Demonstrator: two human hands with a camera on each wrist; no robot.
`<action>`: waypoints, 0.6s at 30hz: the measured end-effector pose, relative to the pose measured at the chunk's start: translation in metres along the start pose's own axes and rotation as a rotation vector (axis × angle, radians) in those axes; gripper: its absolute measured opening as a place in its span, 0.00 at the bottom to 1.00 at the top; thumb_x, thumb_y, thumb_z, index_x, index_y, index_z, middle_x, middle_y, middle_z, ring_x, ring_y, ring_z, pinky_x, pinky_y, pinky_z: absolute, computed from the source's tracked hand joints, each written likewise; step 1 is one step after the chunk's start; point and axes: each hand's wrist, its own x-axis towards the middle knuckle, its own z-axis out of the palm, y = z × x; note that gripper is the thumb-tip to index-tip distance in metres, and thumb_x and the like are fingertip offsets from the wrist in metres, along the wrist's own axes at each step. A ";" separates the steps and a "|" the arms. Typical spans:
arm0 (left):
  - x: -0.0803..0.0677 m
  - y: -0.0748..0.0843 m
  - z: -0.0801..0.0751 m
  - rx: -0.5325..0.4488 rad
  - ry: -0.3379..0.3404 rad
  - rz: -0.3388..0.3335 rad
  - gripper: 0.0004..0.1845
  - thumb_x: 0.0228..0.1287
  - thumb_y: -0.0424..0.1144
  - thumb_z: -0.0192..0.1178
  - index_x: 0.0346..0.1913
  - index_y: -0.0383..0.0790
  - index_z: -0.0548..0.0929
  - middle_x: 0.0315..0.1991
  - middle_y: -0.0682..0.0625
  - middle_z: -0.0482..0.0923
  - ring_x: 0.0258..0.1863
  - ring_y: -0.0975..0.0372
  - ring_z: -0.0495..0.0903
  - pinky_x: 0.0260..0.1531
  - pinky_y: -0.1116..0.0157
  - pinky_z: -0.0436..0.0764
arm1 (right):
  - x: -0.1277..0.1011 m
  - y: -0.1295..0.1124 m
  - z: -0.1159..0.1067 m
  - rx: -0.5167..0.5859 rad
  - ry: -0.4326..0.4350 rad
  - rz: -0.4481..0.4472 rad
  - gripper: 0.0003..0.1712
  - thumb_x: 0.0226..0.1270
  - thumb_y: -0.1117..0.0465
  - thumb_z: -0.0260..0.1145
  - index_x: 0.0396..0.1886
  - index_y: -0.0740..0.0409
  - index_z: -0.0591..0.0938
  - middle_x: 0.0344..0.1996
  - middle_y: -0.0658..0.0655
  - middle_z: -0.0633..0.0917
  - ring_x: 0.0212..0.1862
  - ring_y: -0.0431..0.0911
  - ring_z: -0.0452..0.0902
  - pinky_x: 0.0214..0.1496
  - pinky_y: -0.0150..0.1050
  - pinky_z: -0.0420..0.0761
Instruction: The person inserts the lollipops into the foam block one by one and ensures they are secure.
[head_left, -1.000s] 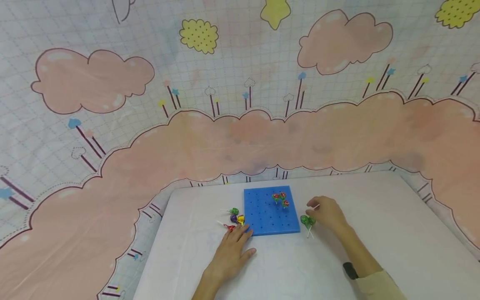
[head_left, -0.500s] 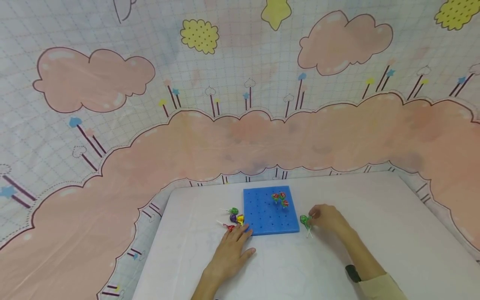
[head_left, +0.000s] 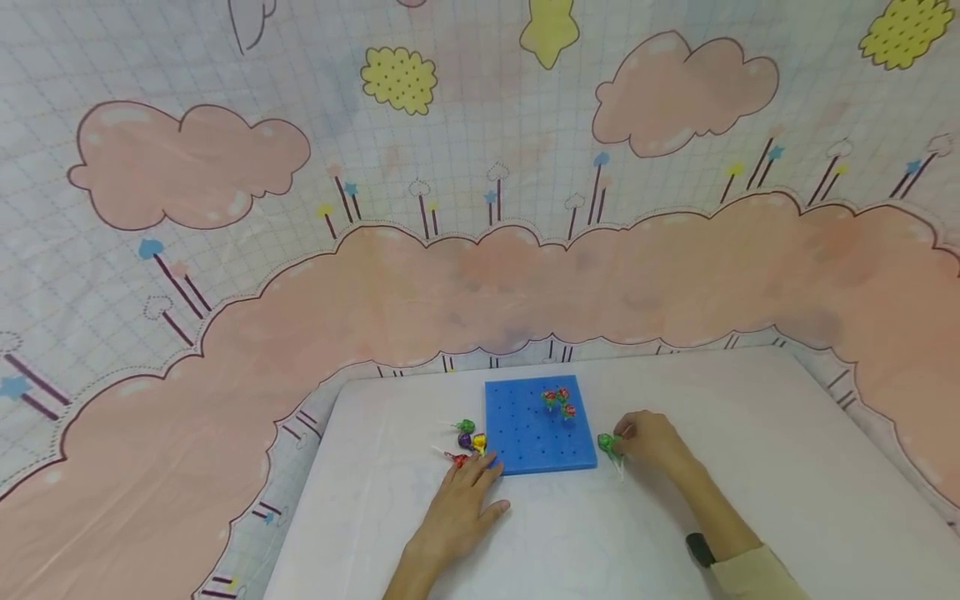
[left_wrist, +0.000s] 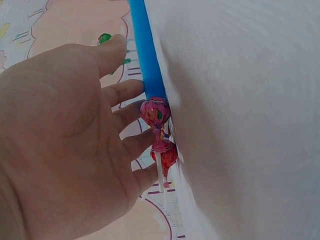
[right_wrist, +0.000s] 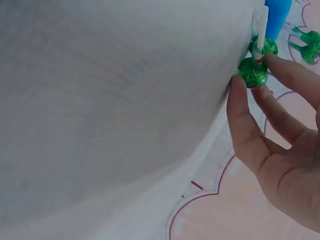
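Note:
Right of the blue pegboard-like foam block (head_left: 521, 433), my right hand (head_left: 651, 442) pinches the wrapped head of a green lollipop (right_wrist: 253, 73) between thumb and fingers. A second green lollipop (head_left: 605, 442) lies right beside it, both white sticks pointing toward me. My left hand (head_left: 457, 510) lies with spread, fairly straight fingers at the block's front left corner. In the left wrist view, a pink-wrapped lollipop (left_wrist: 155, 111) and a red one (left_wrist: 164, 155) are close to those fingers. Three red-and-green lollipops (head_left: 567, 411) stand upright in holes at the block's back right.
Left of the block lie a green lollipop (head_left: 466, 425), a purple one (head_left: 465, 441) and a yellow one (head_left: 479, 442). A white-covered table (head_left: 570, 533) carries everything. Behind it hangs a cloud-patterned cloth (head_left: 450, 283).
My right hand has come down onto the green lollipops, and its thumb and fingers have closed on the right-hand one. The left hand stays where it was.

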 end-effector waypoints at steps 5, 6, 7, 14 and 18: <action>-0.001 0.000 -0.001 0.005 0.002 0.006 0.32 0.79 0.55 0.55 0.77 0.43 0.71 0.80 0.46 0.61 0.80 0.46 0.57 0.77 0.40 0.58 | 0.000 0.001 0.002 0.010 0.016 0.009 0.10 0.63 0.62 0.75 0.42 0.61 0.88 0.33 0.55 0.85 0.35 0.48 0.79 0.38 0.43 0.84; 0.000 0.000 -0.002 0.007 0.001 0.007 0.32 0.79 0.55 0.55 0.77 0.43 0.71 0.81 0.46 0.61 0.81 0.46 0.57 0.77 0.40 0.58 | 0.000 0.001 0.002 0.013 0.017 0.009 0.10 0.63 0.62 0.75 0.42 0.62 0.88 0.33 0.56 0.85 0.36 0.49 0.79 0.38 0.44 0.84; 0.000 0.000 -0.002 0.006 0.002 0.008 0.32 0.79 0.55 0.56 0.77 0.43 0.71 0.80 0.46 0.61 0.80 0.46 0.57 0.77 0.40 0.58 | 0.000 0.001 0.002 0.015 0.018 0.009 0.10 0.63 0.62 0.75 0.42 0.62 0.88 0.33 0.56 0.85 0.36 0.49 0.79 0.38 0.44 0.84; -0.001 0.001 -0.002 0.004 -0.010 0.002 0.32 0.79 0.56 0.55 0.77 0.42 0.71 0.81 0.46 0.61 0.81 0.47 0.56 0.77 0.40 0.58 | -0.001 0.003 0.000 0.021 0.041 -0.017 0.08 0.60 0.66 0.73 0.40 0.62 0.88 0.33 0.56 0.85 0.35 0.49 0.79 0.36 0.44 0.82; -0.001 0.000 -0.001 0.002 -0.008 -0.001 0.32 0.79 0.56 0.55 0.77 0.43 0.71 0.81 0.47 0.61 0.81 0.47 0.56 0.77 0.40 0.58 | -0.001 0.000 -0.002 0.021 0.045 -0.006 0.08 0.61 0.66 0.74 0.40 0.61 0.88 0.33 0.56 0.84 0.36 0.50 0.78 0.37 0.44 0.82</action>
